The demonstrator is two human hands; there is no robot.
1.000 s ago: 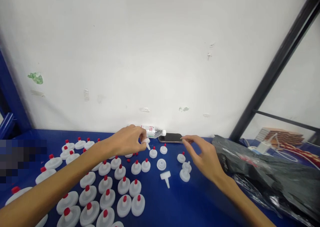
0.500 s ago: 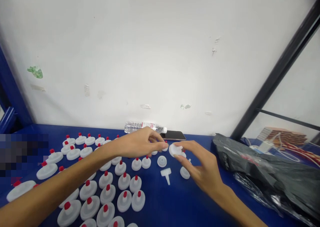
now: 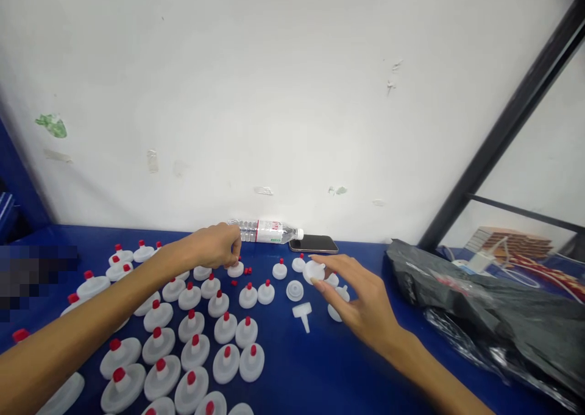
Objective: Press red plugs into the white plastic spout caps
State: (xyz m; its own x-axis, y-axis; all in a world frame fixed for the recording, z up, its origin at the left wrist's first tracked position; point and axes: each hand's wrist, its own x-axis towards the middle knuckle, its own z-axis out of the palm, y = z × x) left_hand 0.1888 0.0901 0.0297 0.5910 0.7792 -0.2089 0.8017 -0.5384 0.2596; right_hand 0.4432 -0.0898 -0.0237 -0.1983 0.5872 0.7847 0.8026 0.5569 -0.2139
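My right hand (image 3: pixel 363 299) holds a white plastic nozzle lid (image 3: pixel 315 272) between thumb and fingers, its small spout pointing right. Bent down at the back of the blue table, my left hand (image 3: pixel 219 245) has its fingers closed; what they pinch, if anything, is hidden. Just under it is a white lid (image 3: pixel 235 271) beside a few loose red caps (image 3: pixel 247 271). A flat round white lid (image 3: pixel 295 290) and a white T-shaped plastic piece (image 3: pixel 302 315) lie left of my right hand. Another white nozzle lid (image 3: pixel 335 311) is partly behind my right thumb.
Many white lids with red tips (image 3: pixel 192 392) stand in rows over the left and middle of the blue table (image 3: pixel 311 372). A water bottle (image 3: pixel 269 231) and a phone (image 3: pixel 315 243) lie along the wall. A dark plastic bag (image 3: pixel 461 299) covers the right side.
My left hand has moved left, away from my right hand, to the loose red caps. My right hand still holds the lid in nearly the same place.
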